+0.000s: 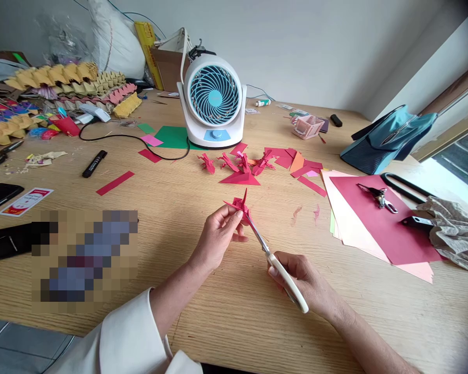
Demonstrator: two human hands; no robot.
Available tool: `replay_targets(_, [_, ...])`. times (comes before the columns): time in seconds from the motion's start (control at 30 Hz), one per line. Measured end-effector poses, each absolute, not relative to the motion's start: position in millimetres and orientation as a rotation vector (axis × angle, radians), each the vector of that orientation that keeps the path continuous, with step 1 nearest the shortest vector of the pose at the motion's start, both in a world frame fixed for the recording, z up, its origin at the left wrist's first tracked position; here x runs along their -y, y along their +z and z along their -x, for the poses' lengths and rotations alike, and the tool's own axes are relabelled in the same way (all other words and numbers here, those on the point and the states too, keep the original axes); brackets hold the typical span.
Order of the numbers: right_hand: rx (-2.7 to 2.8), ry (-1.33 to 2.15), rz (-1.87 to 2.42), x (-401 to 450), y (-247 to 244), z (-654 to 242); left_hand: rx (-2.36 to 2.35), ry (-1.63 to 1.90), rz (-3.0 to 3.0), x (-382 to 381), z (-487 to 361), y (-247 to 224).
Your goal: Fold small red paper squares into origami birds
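Note:
Between the thumb and fingers of my left hand (221,231) is a small folded red paper figure (239,204), with one thin point sticking up. My right hand (300,278) grips white-handled scissors (284,275). Their blades reach up and left to the figure's lower right side, right by my left fingertips. Whether the blade tips are in the paper or just against it, I cannot tell. Beyond my hands, several folded red paper figures (263,162) stand in a cluster, with a red folded triangle (241,178) in front of them.
A white fan (214,96) stands at the back on green paper (171,137). Red paper strips (115,183) and a black marker (94,163) lie to the left. On the right are stacked paper sheets (374,218) with keys (378,197), and a teal bag (386,140).

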State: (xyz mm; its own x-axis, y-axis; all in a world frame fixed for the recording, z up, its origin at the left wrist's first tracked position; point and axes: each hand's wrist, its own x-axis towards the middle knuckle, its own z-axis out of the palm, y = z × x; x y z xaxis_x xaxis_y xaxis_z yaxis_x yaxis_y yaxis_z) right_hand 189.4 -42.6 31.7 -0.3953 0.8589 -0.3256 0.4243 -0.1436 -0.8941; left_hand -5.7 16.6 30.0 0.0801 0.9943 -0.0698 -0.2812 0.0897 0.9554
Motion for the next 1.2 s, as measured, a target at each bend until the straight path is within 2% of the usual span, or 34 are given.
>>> replay_targets(1.2, [1.766, 1.538, 1.415, 44.8, 31.4, -188.3, -0.963, 1.234, -0.890, -13.4, 3.7, 29.3])
